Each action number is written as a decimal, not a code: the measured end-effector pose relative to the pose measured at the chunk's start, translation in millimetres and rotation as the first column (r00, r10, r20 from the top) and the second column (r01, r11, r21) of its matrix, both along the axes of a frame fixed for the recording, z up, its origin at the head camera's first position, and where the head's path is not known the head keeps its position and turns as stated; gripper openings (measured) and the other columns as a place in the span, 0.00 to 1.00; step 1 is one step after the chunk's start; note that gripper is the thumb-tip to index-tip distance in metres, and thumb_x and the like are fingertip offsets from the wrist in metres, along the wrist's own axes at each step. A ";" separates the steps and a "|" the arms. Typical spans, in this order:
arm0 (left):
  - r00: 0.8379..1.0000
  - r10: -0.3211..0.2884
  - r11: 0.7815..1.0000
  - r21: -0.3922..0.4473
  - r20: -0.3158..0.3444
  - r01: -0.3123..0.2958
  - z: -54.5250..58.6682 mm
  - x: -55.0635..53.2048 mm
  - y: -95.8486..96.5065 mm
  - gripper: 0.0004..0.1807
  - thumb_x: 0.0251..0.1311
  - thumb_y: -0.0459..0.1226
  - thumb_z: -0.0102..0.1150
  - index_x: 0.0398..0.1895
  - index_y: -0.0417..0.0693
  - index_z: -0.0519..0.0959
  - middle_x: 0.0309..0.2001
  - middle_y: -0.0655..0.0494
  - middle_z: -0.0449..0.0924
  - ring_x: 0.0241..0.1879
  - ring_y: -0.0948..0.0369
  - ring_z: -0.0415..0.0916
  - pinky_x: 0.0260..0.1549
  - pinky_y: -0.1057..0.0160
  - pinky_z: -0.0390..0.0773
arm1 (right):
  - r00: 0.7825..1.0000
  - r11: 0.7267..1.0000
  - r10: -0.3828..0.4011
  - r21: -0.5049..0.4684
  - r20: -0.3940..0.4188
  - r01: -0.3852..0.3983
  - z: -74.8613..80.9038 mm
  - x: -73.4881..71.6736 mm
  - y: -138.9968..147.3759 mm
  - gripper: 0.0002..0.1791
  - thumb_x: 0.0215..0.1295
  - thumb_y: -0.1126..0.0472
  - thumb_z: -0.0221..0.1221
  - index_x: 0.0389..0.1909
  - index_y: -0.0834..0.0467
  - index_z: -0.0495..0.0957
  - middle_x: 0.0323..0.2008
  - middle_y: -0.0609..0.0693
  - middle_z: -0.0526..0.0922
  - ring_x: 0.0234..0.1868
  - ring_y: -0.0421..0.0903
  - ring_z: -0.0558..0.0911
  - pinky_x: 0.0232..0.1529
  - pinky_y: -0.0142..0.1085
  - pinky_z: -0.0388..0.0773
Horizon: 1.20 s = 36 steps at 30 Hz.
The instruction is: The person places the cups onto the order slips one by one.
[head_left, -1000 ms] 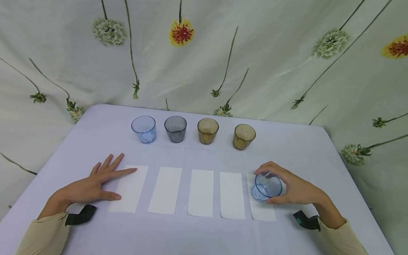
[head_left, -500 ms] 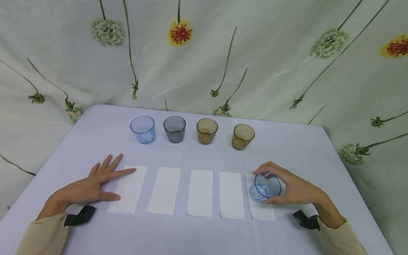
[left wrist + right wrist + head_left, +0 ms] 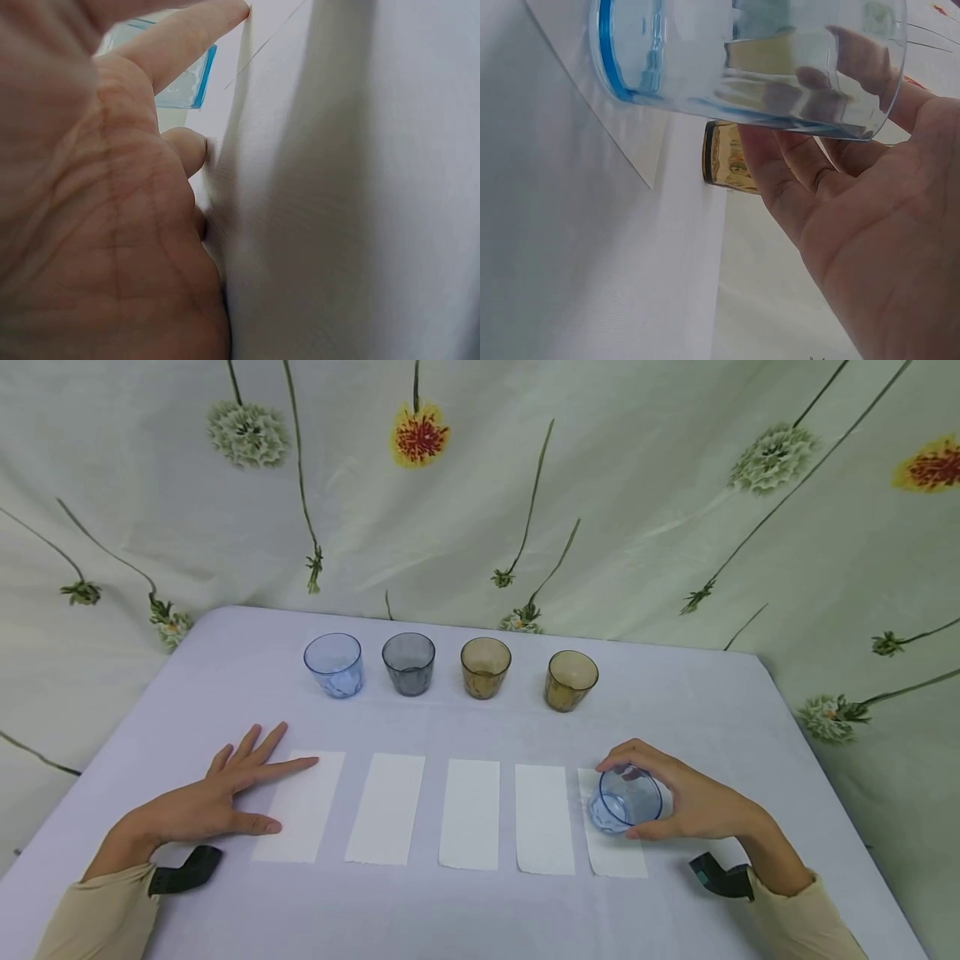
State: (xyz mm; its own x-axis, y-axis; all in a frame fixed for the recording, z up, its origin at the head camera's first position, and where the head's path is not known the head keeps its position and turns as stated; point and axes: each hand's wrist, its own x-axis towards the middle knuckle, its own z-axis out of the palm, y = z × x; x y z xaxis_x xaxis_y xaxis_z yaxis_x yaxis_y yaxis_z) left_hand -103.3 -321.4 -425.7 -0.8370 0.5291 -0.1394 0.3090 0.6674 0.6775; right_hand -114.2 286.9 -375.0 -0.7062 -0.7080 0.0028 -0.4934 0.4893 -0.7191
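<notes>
Blue glass (image 3: 627, 800), near: on the rightmost white slip (image 3: 621, 860), unmoved over the last second. Right hand (image 3: 701, 797): thumb and fingers curled round it. Left hand (image 3: 202, 806): spread, empty, at the leftmost white slip (image 3: 306, 806). Hands well apart. Judged a pause, glass seemingly settled.

Five glasses (image 3: 617, 808), five paper strips (image 3: 469, 815), hands (image 3: 206, 800) — two
</notes>
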 end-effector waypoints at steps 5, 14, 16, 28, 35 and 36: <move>1.000 0.000 1.000 -0.003 0.002 0.000 0.5 -0.6 0.7 0.41 0.56 0.50 0.70 0.75 0.64 0.65 0.81 0.41 0.26 0.76 0.40 0.10 0.67 0.42 0.07 | 1.000 1.000 -0.002 0.004 0.001 0.002 -0.4 -1.4 0.7 0.38 0.54 0.54 0.75 0.65 0.53 0.70 0.61 0.43 0.71 0.59 0.47 0.73 0.62 0.33 0.72; 1.000 -0.006 1.000 -0.003 0.009 0.006 0.2 -0.5 1.3 0.41 0.57 0.49 0.69 0.75 0.63 0.65 0.81 0.41 0.25 0.76 0.39 0.10 0.66 0.42 0.07 | 0.999 0.999 0.035 -0.027 0.000 -0.034 -3.2 -2.1 2.0 0.38 0.56 0.56 0.74 0.66 0.55 0.69 0.62 0.46 0.71 0.60 0.46 0.72 0.62 0.31 0.71; 1.000 -0.007 1.000 -0.005 0.007 0.007 0.1 -0.4 1.1 0.41 0.57 0.49 0.69 0.75 0.64 0.65 0.81 0.41 0.25 0.76 0.39 0.10 0.66 0.42 0.07 | 0.999 0.999 0.039 -0.035 0.006 -0.039 -3.0 -2.4 2.2 0.37 0.56 0.56 0.74 0.66 0.56 0.69 0.62 0.47 0.71 0.60 0.46 0.72 0.62 0.30 0.70; 1.000 -0.007 1.000 -0.003 0.007 0.007 0.9 -0.1 -0.4 0.41 0.57 0.48 0.69 0.75 0.64 0.65 0.81 0.41 0.25 0.76 0.40 0.10 0.66 0.42 0.07 | 1.000 0.995 0.019 -0.102 0.001 -0.019 3.0 -7.7 5.1 0.31 0.64 0.64 0.67 0.66 0.56 0.68 0.63 0.54 0.73 0.63 0.43 0.72 0.62 0.31 0.72; 1.000 -0.006 1.000 0.000 0.008 0.006 1.4 -0.6 1.1 0.41 0.58 0.49 0.69 0.75 0.64 0.65 0.81 0.42 0.26 0.76 0.41 0.10 0.66 0.41 0.07 | 1.000 0.991 -0.029 -0.128 -0.006 0.028 7.3 -16.2 14.4 0.33 0.64 0.69 0.65 0.68 0.53 0.65 0.64 0.46 0.71 0.65 0.38 0.71 0.63 0.30 0.71; 1.000 -0.005 1.000 0.001 0.008 0.005 1.7 -0.5 1.3 0.41 0.57 0.49 0.69 0.75 0.64 0.65 0.81 0.42 0.26 0.76 0.40 0.11 0.66 0.40 0.08 | 0.999 0.991 -0.040 -0.128 -0.002 0.039 8.2 -17.9 15.3 0.33 0.64 0.70 0.65 0.68 0.52 0.65 0.64 0.45 0.71 0.65 0.37 0.70 0.63 0.30 0.71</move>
State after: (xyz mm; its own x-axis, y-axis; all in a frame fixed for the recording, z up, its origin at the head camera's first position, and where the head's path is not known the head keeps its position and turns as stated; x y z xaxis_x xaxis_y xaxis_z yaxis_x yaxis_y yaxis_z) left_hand -103.7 -320.1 -424.0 -0.8332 0.5334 -0.1459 0.3067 0.6654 0.6806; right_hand -132.1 302.2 -366.8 -0.7334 -0.6731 0.0947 -0.4788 0.4127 -0.7749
